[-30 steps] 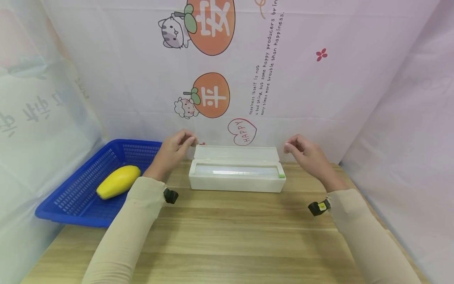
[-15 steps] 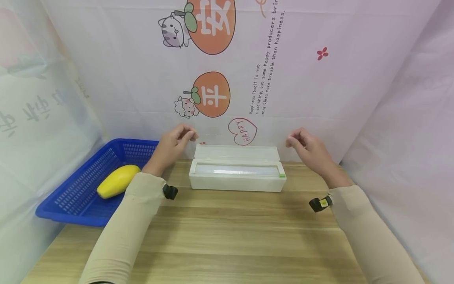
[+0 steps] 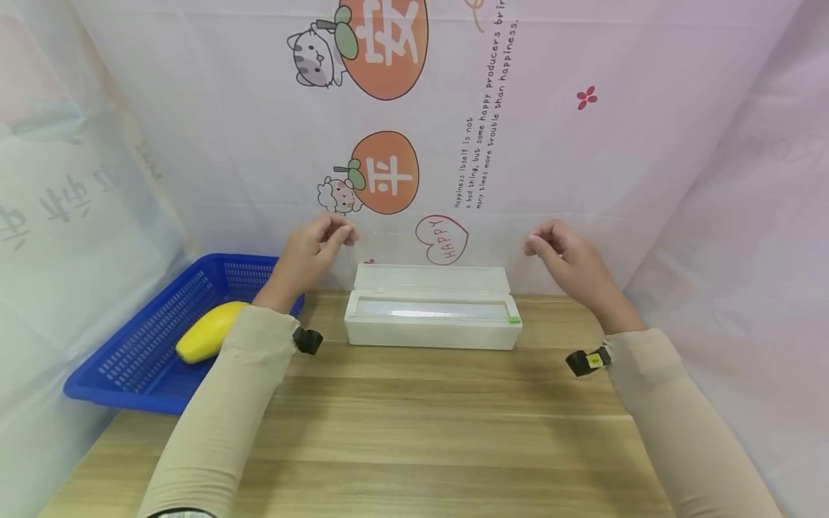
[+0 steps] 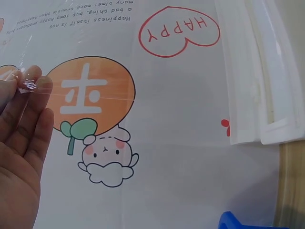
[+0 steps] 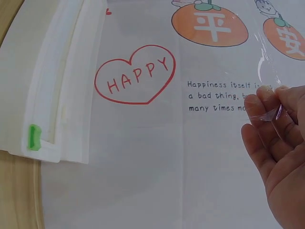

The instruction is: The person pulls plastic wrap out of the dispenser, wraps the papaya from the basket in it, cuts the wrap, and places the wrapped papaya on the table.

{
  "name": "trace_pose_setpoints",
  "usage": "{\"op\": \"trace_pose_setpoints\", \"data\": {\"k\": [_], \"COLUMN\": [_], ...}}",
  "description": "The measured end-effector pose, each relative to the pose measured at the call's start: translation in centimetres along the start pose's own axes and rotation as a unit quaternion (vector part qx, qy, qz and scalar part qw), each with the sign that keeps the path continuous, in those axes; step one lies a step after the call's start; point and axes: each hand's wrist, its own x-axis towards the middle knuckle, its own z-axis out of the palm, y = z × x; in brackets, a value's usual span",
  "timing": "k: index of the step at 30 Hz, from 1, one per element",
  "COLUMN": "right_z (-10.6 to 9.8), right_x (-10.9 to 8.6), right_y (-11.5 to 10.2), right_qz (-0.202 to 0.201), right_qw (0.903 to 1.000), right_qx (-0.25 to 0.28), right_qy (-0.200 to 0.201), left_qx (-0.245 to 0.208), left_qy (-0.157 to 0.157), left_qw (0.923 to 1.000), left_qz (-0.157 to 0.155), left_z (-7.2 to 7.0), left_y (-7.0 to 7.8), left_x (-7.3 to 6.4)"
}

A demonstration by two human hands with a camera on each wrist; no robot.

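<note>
A white cling film dispenser (image 3: pixel 432 337) sits on the table against the back cloth, its lid (image 3: pixel 432 278) tipped back. Inside lies a shiny roll (image 3: pixel 430 309). Above its left end, my left hand (image 3: pixel 307 255) pinches a corner of clear cling film (image 4: pixel 30 86) between thumb and fingertips. My right hand (image 3: pixel 575 270), raised above and beyond the right end, pinches the film's other corner, where a crumpled bit of cling film (image 5: pixel 272 113) shows at the fingertips. Between the hands the sheet is so transparent that only faint glints and creases show in the wrist views.
At the left a blue plastic basket (image 3: pixel 139 338) holds a yellow, elongated fruit or vegetable (image 3: pixel 210 334), partly behind my left forearm. A green slider (image 3: pixel 514 319) sits at the dispenser's right end. Printed white cloth (image 3: pixel 531 158) walls in the wooden table (image 3: pixel 427 432).
Both hands have risen steadily from near lid height and drifted slightly apart, drawing the film upward. The dispenser and basket have stayed in place.
</note>
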Motion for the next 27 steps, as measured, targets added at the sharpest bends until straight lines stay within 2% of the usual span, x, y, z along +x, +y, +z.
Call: {"op": "trace_pose_setpoints", "data": {"k": [6, 13, 21, 27], "right_z": [-0.6, -1.1, -1.8, -2.3], "right_x": [0.5, 0.9, 1.4, 1.6], "right_y": [-0.6, -0.9, -1.4, -1.8], "right_qz": [-0.011, -0.028, -0.060, -0.062], "right_qw": [0.9998, 0.9992, 0.9972, 0.9970], "right_qx": [-0.005, -0.001, -0.007, -0.007], "right_qy": [0.013, 0.029, 0.043, 0.046], "left_qx": [0.003, 0.006, 0.007, 0.010], "left_qy": [0.009, 0.016, 0.021, 0.027], "left_qw": [0.9998, 0.9997, 0.9990, 0.9984], "left_qz": [0.018, 0.016, 0.039, 0.048], "left_z": [-0.5, -1.0, -1.7, -2.1], "left_y": [0.6, 1.3, 1.8, 2.2], "left_x": [0.6, 1.1, 1.8, 2.2]}}
